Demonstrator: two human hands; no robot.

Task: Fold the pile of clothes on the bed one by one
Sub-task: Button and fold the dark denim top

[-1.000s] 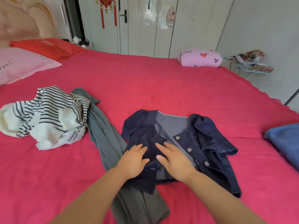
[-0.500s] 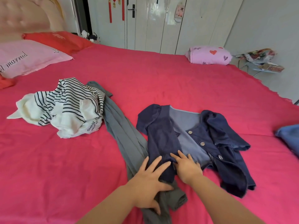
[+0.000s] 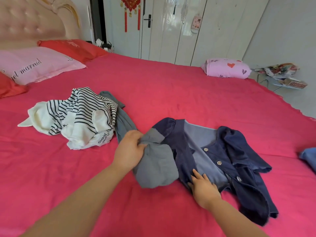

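— Where are the clothes?

— All on the bed [image 3: 171, 93], which has a red sheet. A dark blue denim top [image 3: 239, 151] lies open in the centre right of the frame, with its paler inside and three metal buttons showing. A grey garment [image 3: 157, 168] lies just left of it, in the centre. A striped top [image 3: 82, 117] is crumpled in the centre left, lying over the far part of the grey one.

— What is the left hand doing?

— The left hand [image 3: 130, 151] is in the middle of the frame with its fingers curled into a bunch of the grey cloth. The near end of that cloth is doubled over and overlaps the blue top's left sleeve and side.

— And the right?

— The right hand [image 3: 204, 189], lower centre right, lies on the near hem of the blue top. Its fingers [image 3: 196, 175] are fairly straight and spread a little, pressing the cloth down onto the sheet.

— Anything else on the bed?

— A pink pillow [image 3: 34, 65] and a red pillow [image 3: 71, 48] at the upper left, against a padded headboard [image 3: 30, 21]. A pink bundle with hearts [image 3: 225, 68] sits at the upper right, on the far edge. A piece of blue cloth [image 3: 309, 158] shows at the right edge, well apart from the denim top.
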